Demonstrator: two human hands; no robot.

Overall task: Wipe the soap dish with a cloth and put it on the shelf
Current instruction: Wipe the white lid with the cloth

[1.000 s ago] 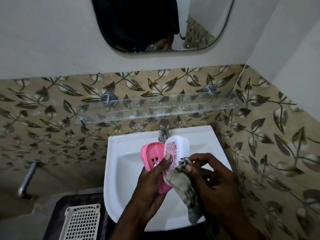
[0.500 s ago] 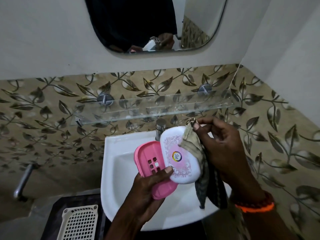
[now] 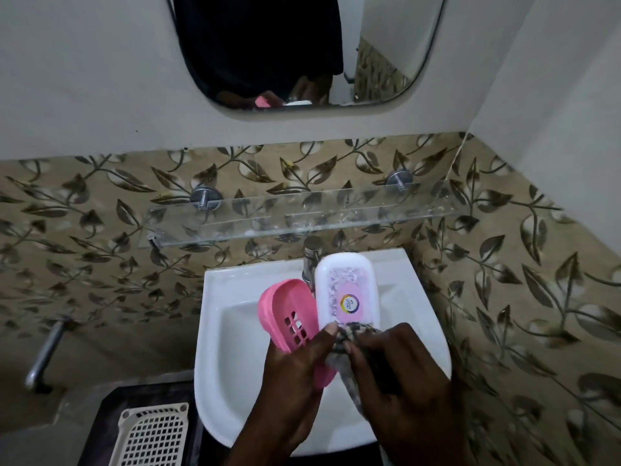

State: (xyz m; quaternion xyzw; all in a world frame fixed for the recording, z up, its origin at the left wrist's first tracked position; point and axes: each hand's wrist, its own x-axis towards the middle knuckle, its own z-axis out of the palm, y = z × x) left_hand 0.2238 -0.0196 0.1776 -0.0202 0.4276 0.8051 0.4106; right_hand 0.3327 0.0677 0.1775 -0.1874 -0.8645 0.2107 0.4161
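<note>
Both hands were busy over the sink (image 3: 235,297): the left hand (image 3: 295,375) had its grip clamped on the soap dish (image 3: 347,290), thumb on the white lid and fingers round the pink slotted tray hinged open beside it, while the right hand (image 3: 400,375) had its grip pinched shut on the cloth (image 3: 349,334), pressed against the lid's near end. Wiping looked under way, not finished; whether the pink tray had been cleaned could not be told. Placing remained: the glass shelf (image 3: 235,223) above the tap stood bare, the dish held well below it
</note>
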